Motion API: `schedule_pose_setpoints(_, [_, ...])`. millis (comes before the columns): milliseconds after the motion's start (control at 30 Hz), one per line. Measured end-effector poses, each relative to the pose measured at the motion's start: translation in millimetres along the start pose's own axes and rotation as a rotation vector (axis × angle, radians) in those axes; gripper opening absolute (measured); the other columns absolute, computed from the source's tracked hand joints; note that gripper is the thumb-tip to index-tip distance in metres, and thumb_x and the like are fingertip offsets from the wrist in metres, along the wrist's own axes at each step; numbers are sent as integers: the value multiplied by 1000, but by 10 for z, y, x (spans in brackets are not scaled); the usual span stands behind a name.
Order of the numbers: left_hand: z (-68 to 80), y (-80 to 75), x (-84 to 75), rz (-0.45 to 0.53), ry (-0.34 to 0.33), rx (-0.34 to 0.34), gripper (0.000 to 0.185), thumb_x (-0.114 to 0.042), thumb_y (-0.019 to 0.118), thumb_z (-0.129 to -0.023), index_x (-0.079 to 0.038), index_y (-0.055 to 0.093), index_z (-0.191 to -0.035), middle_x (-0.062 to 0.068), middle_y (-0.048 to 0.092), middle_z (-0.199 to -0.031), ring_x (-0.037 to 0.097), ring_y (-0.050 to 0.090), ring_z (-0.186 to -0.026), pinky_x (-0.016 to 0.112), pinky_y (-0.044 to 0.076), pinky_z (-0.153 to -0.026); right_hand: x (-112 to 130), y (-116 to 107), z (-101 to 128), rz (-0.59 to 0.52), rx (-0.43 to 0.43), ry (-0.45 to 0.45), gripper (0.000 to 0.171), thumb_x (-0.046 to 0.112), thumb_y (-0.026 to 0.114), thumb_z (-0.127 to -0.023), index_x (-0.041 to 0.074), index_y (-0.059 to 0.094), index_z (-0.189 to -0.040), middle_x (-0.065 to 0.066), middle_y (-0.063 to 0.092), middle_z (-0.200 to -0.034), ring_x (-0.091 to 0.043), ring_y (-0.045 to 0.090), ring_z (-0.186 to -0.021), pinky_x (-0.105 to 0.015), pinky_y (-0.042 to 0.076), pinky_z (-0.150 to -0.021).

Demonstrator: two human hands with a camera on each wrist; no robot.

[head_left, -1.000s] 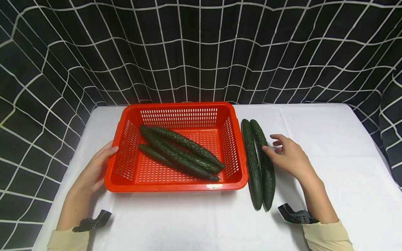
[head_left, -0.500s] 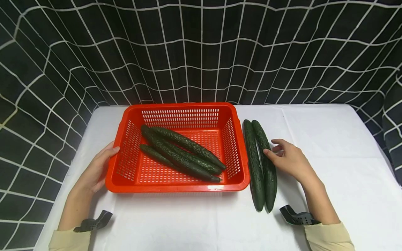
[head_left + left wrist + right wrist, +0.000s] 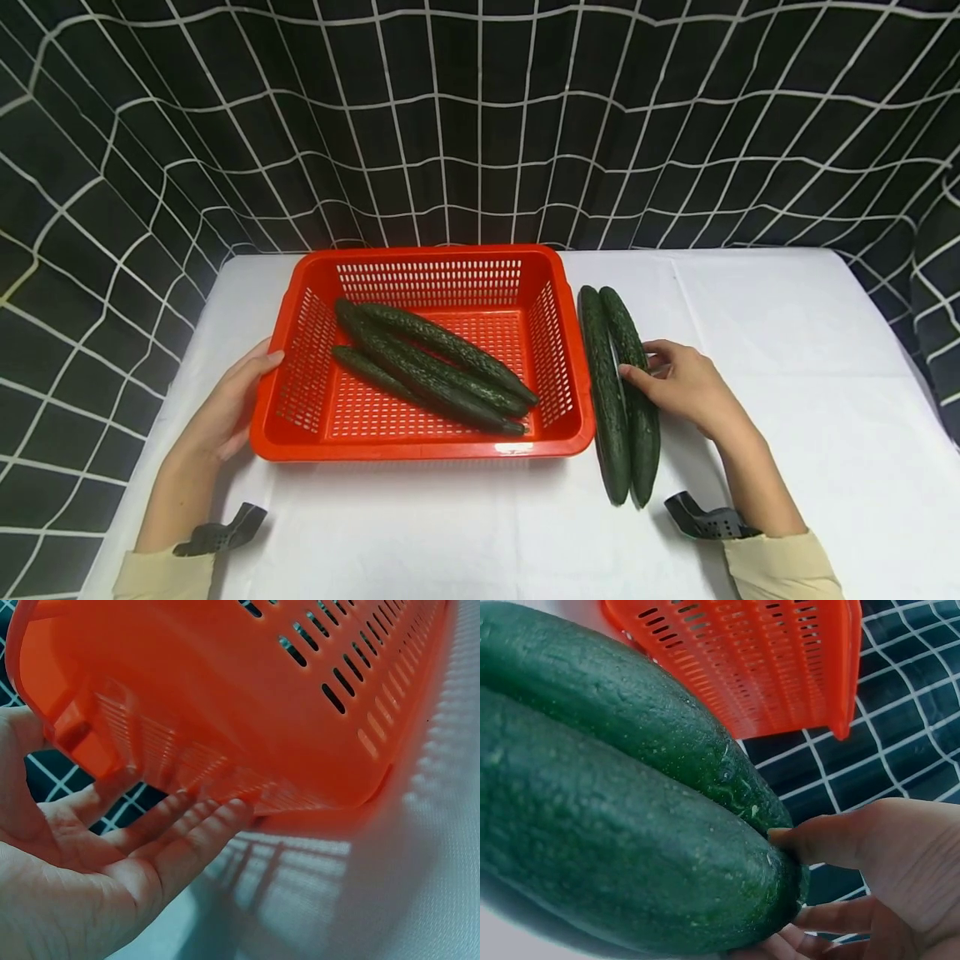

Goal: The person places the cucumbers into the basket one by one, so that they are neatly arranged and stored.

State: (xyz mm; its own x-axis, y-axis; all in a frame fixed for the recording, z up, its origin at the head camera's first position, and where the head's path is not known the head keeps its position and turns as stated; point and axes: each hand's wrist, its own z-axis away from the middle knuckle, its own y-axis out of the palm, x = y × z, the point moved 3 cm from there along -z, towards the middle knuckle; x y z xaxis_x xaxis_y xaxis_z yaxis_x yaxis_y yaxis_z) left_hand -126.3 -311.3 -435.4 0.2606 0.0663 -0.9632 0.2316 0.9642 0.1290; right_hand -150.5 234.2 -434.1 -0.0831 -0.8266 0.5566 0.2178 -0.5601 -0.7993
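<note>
A red plastic basket (image 3: 420, 450) with slotted walls stands on the white cloth, and several dark green cucumbers (image 3: 431, 371) lie slanted inside it. My left hand (image 3: 232, 400) holds its left side, thumb at the rim and fingers against the outer wall (image 3: 247, 750). Two more cucumbers lie side by side to the basket's right, the inner cucumber (image 3: 607, 400) close to its wall. My right hand (image 3: 686, 387) grips the outer cucumber (image 3: 645, 442): the thumb is in the gap between the two, the fingers on the far side, partly hidden in the right wrist view.
White cloth (image 3: 810, 400) covers the table to the right and in front of the basket. A dark curtain with a white grid (image 3: 480, 133) hangs behind the table and down both sides. Black camera mounts (image 3: 716, 518) sit on both wrists.
My right hand has moved slightly onto the outer cucumber; its thumb has gone across into the gap and the fingers have closed in. The left hand and basket have stayed in place.
</note>
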Motion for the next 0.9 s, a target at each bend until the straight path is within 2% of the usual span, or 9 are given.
schedule_pose_setpoints(133, [13, -10, -6, 2, 4, -1, 55, -32, 42, -113, -18, 29, -164, -12, 70, -128, 8, 74, -110, 33, 67, -88, 13, 3, -7, 13, 0, 18, 72, 48, 67, -100, -12, 56, -139, -34, 70, -121, -44, 70, -107, -54, 61, -83])
schedule_pose_setpoints(333, [-6, -12, -9, 24, 7, 12, 55, -32, 43, -113, -19, 30, -164, -10, 68, -131, 9, 73, -112, 33, 66, -90, 0, -36, -5, 0, 7, 46, 64, 39, 67, -100, -13, 57, -136, -34, 68, -125, -42, 68, -108, -49, 60, -83])
schedule_pose_setpoints(600, [-33, -7, -12, 14, -2, 11, 59, -33, 43, -113, -17, 27, -167, -10, 67, -132, 8, 72, -113, 32, 66, -91, -33, -76, 15, -3, 9, 73, 57, 36, 69, -98, -12, 62, -129, -29, 73, -118, -33, 70, -100, -28, 52, -72])
schedule_pose_setpoints(800, [-18, -8, 4, 2, -11, -6, 60, -34, 43, -112, -16, 25, -167, -11, 67, -132, 7, 72, -113, 32, 66, -90, -66, -116, 40, -53, -1, 68, 56, 33, 68, -100, -12, 58, -132, -28, 68, -119, -27, 69, -92, -27, 54, -67])
schedule_pose_setpoints(900, [-22, -1, 6, 15, -8, 3, 59, -33, 43, -112, -17, 27, -166, -10, 67, -131, 7, 72, -112, 32, 66, -90, -86, -137, 46, -38, -2, 64, 57, 34, 67, -101, -11, 58, -133, -29, 66, -122, -31, 67, -98, -29, 53, -72])
